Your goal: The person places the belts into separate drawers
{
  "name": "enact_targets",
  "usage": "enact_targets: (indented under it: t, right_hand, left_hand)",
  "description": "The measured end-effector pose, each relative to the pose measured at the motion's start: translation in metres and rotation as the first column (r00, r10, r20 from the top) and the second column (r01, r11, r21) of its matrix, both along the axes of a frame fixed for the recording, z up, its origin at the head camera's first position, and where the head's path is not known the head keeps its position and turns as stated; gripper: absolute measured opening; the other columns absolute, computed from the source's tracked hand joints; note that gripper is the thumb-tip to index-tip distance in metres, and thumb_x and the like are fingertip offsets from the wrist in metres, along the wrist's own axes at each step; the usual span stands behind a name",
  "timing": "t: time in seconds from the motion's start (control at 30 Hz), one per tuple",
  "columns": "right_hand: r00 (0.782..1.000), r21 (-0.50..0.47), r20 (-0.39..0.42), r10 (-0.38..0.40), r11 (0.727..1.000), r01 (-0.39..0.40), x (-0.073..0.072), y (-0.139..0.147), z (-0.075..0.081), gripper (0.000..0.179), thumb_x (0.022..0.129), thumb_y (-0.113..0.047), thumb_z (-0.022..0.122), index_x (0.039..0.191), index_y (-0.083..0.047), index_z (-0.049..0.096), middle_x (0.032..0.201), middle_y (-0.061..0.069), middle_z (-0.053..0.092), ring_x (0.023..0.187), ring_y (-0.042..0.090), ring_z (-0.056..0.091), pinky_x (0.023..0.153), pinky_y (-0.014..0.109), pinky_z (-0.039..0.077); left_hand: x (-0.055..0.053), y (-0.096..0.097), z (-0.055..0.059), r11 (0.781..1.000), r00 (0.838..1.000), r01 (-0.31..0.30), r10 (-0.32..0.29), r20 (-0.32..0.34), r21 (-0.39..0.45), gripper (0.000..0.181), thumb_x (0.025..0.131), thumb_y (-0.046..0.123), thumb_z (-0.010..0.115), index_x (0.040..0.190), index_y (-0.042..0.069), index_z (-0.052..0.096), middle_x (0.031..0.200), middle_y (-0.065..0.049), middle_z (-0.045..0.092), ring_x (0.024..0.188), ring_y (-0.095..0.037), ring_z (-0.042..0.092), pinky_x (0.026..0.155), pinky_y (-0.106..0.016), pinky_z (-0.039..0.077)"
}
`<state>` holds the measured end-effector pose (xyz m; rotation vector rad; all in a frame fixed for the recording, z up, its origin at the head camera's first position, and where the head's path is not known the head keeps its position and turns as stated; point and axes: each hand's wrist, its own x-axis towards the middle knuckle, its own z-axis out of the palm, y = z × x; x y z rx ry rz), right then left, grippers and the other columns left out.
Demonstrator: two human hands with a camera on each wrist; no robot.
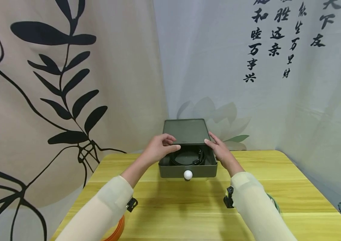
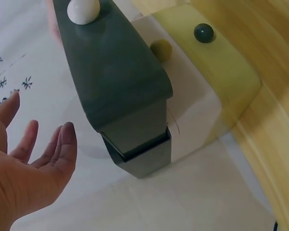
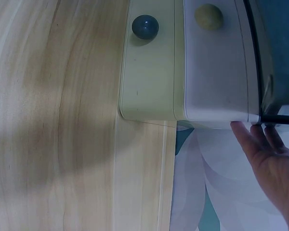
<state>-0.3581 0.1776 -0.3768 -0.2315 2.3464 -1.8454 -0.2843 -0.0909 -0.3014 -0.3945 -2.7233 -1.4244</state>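
A small stacked drawer box with a dark green top stands at the table's far side. Its top drawer is pulled out, showing a white knob and a coiled black cable inside. My left hand hovers at the drawer's left, fingers loosely bent around nothing; the left wrist view shows it apart from the drawer. At the box's right side is my right hand, its extended fingertips right at the side wall in the right wrist view.
Below the green drawer are a white drawer with a yellow knob and a pale yellow-green drawer with a dark knob. An orange coil lies at the table's front left. Partly behind the right sleeve is a green coil.
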Motion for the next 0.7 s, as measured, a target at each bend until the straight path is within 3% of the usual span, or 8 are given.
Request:
enact_targets:
  t: [0.27, 0.7]
  right_hand:
    - [1.0, -0.002, -0.014, -0.01, 1.0, 0.01, -0.002, -0.001, -0.004, 0.068, 0.103, -0.046, 0.048, 0.16, -0.03, 0.015, 0.164, 0.016, 0.009, 0.148, 0.041, 0.013, 0.108, 0.071, 0.021]
    - [1.0, 0.012, -0.019, -0.022, 1.0, 0.022, -0.003, 0.0, -0.003, 0.067, 0.104, -0.044, 0.048, 0.16, -0.029, 0.016, 0.165, 0.014, 0.007, 0.148, 0.041, 0.013, 0.108, 0.07, 0.022]
  left_hand:
    - [0.013, -0.001, 0.001, 0.999, 1.0, 0.0, 0.0, 0.004, 0.047, 0.034, 0.089, 0.032, 0.076, 0.117, 0.014, 0.067, 0.11, -0.003, 0.063, 0.101, -0.02, 0.06, 0.088, -0.04, 0.051]
    - [0.038, -0.002, -0.011, 0.995, 1.0, -0.001, 0.004, -0.022, 0.098, 0.033, 0.087, 0.031, 0.079, 0.114, 0.015, 0.068, 0.106, -0.001, 0.065, 0.094, -0.019, 0.061, 0.081, -0.035, 0.053]
